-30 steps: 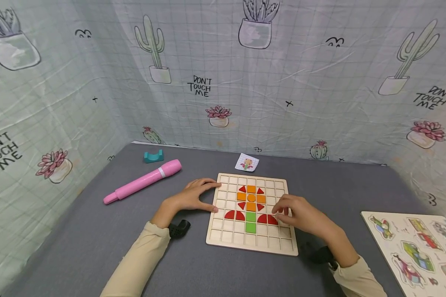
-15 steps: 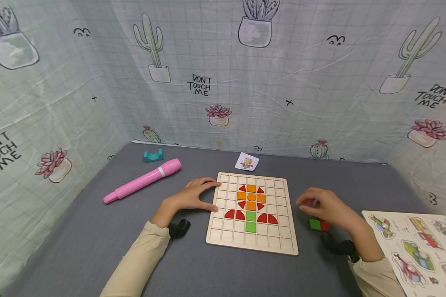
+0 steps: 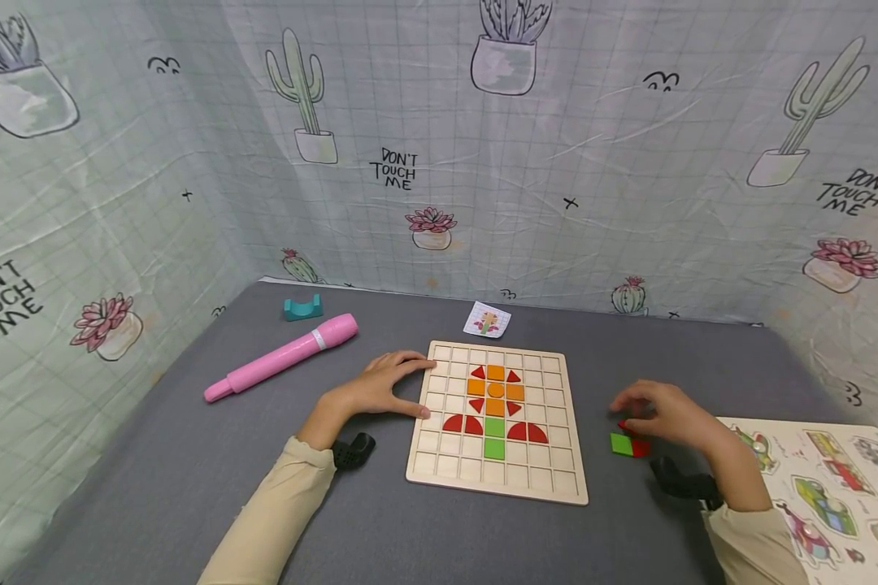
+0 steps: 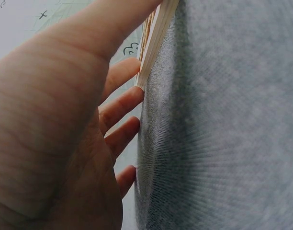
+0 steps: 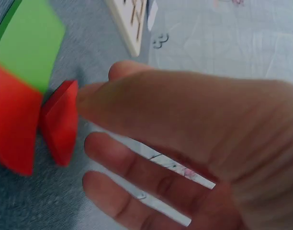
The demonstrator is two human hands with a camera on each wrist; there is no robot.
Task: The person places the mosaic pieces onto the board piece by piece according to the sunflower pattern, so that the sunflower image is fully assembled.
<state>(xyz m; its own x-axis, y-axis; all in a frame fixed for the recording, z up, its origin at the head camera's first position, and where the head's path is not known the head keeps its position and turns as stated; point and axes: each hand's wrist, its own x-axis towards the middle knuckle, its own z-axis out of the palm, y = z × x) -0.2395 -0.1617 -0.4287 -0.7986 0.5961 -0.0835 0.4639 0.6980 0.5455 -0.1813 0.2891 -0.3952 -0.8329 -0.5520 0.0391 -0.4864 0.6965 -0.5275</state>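
Note:
A square wooden grid board [image 3: 497,479] lies mid-table, bearing orange, red and green pieces in a flower-like pattern. My left hand [image 3: 376,386] rests at its left side, thumb and index finger spread along the edge. In the left wrist view, the other fingers [image 4: 122,108] extend beside the board's edge. My right hand [image 3: 666,414] is right of the board over a few loose pieces. A green square [image 3: 621,444] lies against a red piece [image 3: 640,448]. Another red piece [image 5: 62,124] is at my right thumb's tip, apparently touching it; no grip on it shows.
A small pattern card [image 3: 487,320] lies behind the board. At the left are a pink marker-shaped stick [image 3: 281,361] and a teal curved block [image 3: 303,307]. A picture puzzle board [image 3: 849,487] lies at the right under my right forearm. Printed cloth [image 3: 439,122] surrounds the table.
My right hand has moved right from the red quarter-circle pieces on the board to the loose pieces, uncovering the green square. My left hand has stayed in place.

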